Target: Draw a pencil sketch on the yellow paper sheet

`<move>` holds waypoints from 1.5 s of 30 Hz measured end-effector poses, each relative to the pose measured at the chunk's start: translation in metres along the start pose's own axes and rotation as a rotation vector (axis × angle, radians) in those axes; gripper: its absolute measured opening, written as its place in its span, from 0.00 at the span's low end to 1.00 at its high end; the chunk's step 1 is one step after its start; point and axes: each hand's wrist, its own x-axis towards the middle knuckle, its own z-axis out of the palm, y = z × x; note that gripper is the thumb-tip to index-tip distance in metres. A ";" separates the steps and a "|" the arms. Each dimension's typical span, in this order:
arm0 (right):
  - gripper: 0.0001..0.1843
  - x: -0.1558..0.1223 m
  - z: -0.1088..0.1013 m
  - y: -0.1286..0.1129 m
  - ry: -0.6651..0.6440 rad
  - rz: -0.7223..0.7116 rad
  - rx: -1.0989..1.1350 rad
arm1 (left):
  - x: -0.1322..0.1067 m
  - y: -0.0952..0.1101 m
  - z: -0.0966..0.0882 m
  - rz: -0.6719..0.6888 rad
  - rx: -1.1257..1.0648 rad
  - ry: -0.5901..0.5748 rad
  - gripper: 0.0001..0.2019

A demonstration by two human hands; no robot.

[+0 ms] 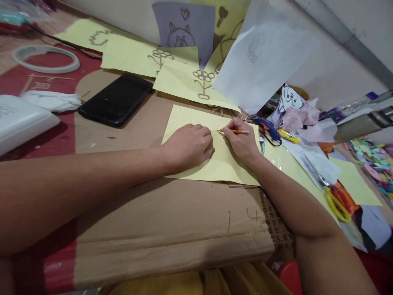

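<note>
A sheet of yellow paper (221, 162) lies on flattened cardboard in front of me. My left hand (190, 146) rests palm down on its left part, fingers slightly bent and holding nothing. In my right hand (242, 138) is an orange pencil (238, 131), pinched between thumb and fingers. Its tip points left, at the upper middle of the sheet, where only very faint marks show. Just behind lies another yellow sheet with a flower drawing (203, 84). Propped up behind that is a white sheet with a faint pencil sketch (260, 61).
A black phone (116, 100) and a tape roll (46, 59) lie to the left. On the right are a blue glue gun (267, 127), a yellow cutter (288, 136), scissors (336, 205) and paper scraps. The cardboard (172, 221) reaches the table's front edge.
</note>
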 end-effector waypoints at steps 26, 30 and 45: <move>0.12 0.001 0.001 -0.002 0.002 -0.021 0.029 | 0.001 -0.003 0.003 -0.001 -0.002 0.026 0.15; 0.11 0.000 0.001 -0.002 0.042 -0.021 0.056 | 0.000 -0.003 0.005 0.006 0.007 0.030 0.15; 0.08 0.004 0.005 0.004 0.026 0.004 0.079 | 0.001 -0.003 0.006 0.018 0.002 0.061 0.15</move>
